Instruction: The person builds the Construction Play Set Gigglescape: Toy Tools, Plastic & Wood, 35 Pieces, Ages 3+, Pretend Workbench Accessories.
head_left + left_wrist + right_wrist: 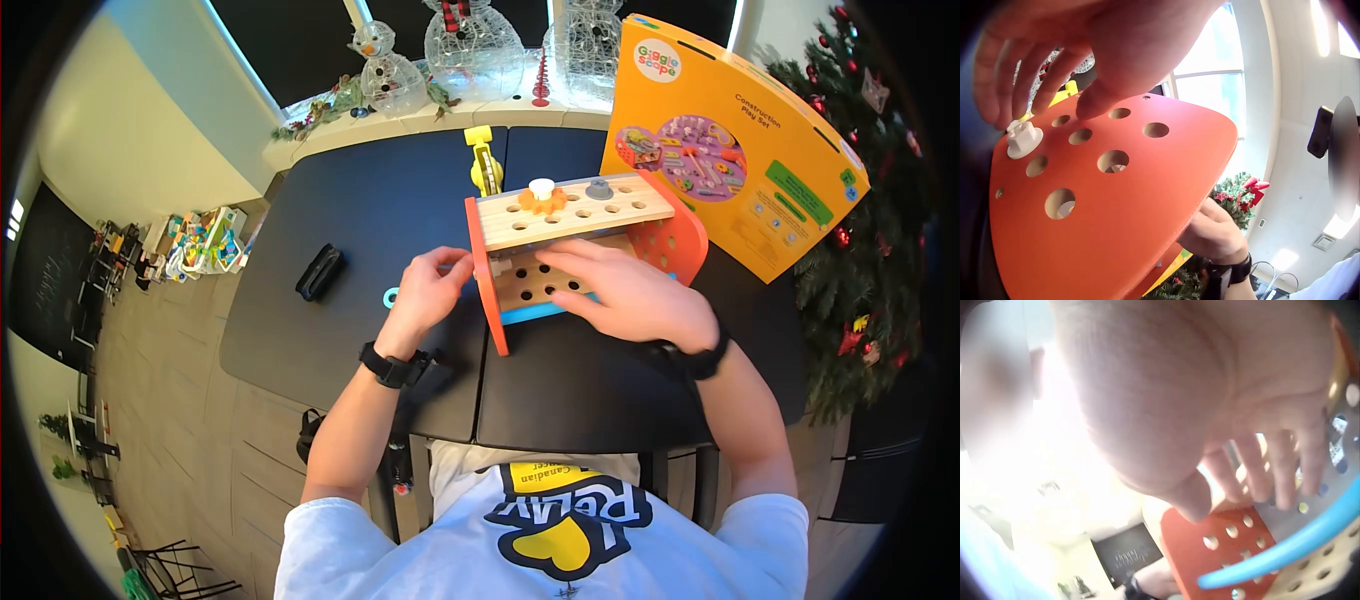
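A wooden toy workbench with a pegboard top [575, 214] and red end panels [1141, 187] stands on the table. By its left panel is my left hand [432, 288], fingers loosely bent, thumb over the panel in the left wrist view. A white hex-headed bolt [1024, 139] sits at one of the panel's holes, right by those fingertips. My right hand [635, 292] reaches in at the bench's open front, fingers stretched under the top board and holding nothing. On top are an orange gear [542, 203] with a white bolt head [541, 188] and a grey bolt [599, 189].
Behind the bench stand a yellow toy tool [484, 162] and, to the right, a big orange box [720, 140]. A black case [320, 272] and a teal ring [390, 297] lie on the dark table [290, 215]. A decorated tree [850, 290] stands at the right.
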Demonstrator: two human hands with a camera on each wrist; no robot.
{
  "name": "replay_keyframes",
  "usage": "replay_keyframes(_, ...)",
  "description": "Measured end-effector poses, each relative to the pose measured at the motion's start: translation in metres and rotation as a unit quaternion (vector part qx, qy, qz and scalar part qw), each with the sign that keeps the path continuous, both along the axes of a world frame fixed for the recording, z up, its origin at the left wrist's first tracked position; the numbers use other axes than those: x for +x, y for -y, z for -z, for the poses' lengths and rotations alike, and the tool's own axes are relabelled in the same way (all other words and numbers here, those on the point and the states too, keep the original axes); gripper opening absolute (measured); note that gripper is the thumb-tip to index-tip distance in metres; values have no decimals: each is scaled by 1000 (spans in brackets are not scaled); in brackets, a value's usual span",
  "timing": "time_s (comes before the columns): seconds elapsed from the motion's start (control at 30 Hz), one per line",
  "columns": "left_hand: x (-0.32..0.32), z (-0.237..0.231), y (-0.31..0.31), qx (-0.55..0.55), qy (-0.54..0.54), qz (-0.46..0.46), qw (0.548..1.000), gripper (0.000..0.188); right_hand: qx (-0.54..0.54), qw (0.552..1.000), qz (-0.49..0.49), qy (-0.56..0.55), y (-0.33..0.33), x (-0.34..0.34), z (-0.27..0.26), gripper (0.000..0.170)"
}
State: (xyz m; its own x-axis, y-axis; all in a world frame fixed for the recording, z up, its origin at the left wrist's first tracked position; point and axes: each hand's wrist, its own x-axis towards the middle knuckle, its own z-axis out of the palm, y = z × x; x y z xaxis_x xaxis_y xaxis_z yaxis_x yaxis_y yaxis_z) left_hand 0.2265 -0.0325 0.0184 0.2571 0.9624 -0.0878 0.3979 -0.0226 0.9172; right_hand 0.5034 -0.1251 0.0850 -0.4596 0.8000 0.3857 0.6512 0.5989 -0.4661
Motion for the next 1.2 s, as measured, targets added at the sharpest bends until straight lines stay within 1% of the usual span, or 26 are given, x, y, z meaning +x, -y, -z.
replay_keyframes(0.07,3,-10,-1,-12,0,-18,1000,52,-48,996,-19,-72,22,19,-44,28)
replay_keyframes(0.1,6,-15,-2,-17,1,-27,999,57,-71,991,-28,-107,28,31,-56,26)
replay_keyframes(0.13,9,-19,-2,-25,22,-31,999,63,54,993,17,-101,23,49,-51,22)
replay_keyframes(0.17,13,-22,-2,-34,42,-34,998,69,32,968,121,-216,25,57,-50,19)
replay_keyframes(0.2,16,-27,0,-43,61,-36,997,75,134,959,181,-171,12,77,-45,21)
replay_keyframes(0.23,19,-38,2,-64,47,-19,997,86,90,951,224,-191,-1,96,-37,26)
replay_keyframes(0.27,21,-42,1,-78,53,-12,996,86,49,939,267,-211,-11,110,-29,33)
replay_keyframes(0.3,24,-46,0,-89,58,-4,994,87,-56,920,274,-274,-19,117,-23,39)
replay_keyframes(0.33,26,-51,-1,-100,62,3,993,87,-160,887,276,-334,-27,122,-19,45)
replay_keyframes(0.37,27,-56,-1,-108,59,17,992,85,-261,840,273,-389,-33,125,-13,51)
replay_keyframes(0.43,30,-58,-2,-121,79,33,989,81,-348,791,178,-470,-44,129,11,55)
replay_keyframes(0.47,30,-58,-2,-129,89,39,987,80,-391,759,128,-505,-46,127,14,57)
replay_keyframes(0.5,33,-60,-1,-128,102,29,986,75,-394,758,123,-504,-49,130,15,54)
replay_keyframes(0.6,27,-66,-5,-117,97,69,986,69,-395,740,134,-529,-47,128,12,51)
replay_keyframes(0.7,23,-67,-12,-42,151,111,981,63,-388,726,98,-559,-48,142,15,54)
replay_keyframes(0.8,21,-77,-12,59,145,121,980,67,-326,765,0,-556,-41,142,12,66)
replay_keyframes(0.83,17,-83,-12,14,155,125,980,75,-317,782,-3,-536,-38,139,8,72)
replay_keyframes(0.9,13,-75,-12,70,158,153,973,81,-296,816,-8,-497,-28,134,5,85)
replay_keyframes(0.93,11,-71,-10,96,160,166,968,85,-299,817,-7,-494,-26,134,6,89)
replay_keyframes(0.97,10,-70,-8,82,169,169,968,91,-303,817,-6,-490,-25,134,7,93)
replay_keyframes(1.03,6,-51,-10,117,152,170,967,93,-300,818,-4,-490,-22,129,12,101)
replay_keyframes(1.13,3,-43,-7,152,116,175,966,95,-277,834,-7,-477,-22,131,25,102)
replay_keyframes(1.2,0,-40,-7,177,83,179,964,95,-275,834,-5,-479,-18,128,22,103)
